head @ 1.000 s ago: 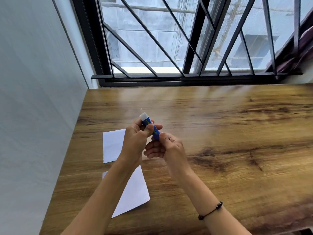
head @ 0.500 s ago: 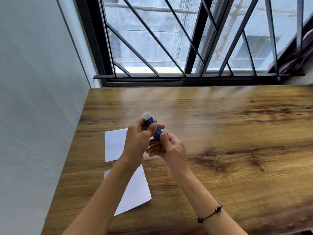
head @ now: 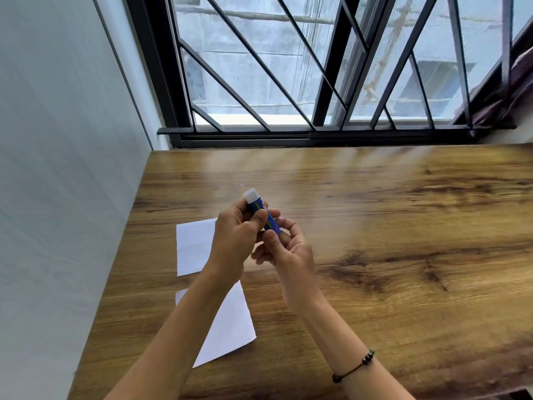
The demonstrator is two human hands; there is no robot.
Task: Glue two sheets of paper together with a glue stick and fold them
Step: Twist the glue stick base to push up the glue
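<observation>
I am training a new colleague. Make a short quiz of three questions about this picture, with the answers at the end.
1. True or false: both hands hold the glue stick.
2. How many paper sheets lie on the table? A one, B two, C three.
3. Fill in: the wrist of the right hand wears a ____.

Key: 1 true, left hand too; 2 B, far sheet and near sheet; 3 bracelet.

Surface: your wooden table (head: 375, 226), brown grain with dark knots toward 3 o'clock.
Far sheet: white paper (head: 191, 249) lying flat at your 10 o'clock, partly covered by your arm.
Near sheet: second white paper (head: 230, 327) flat at 8 o'clock, just beside the first.
</observation>
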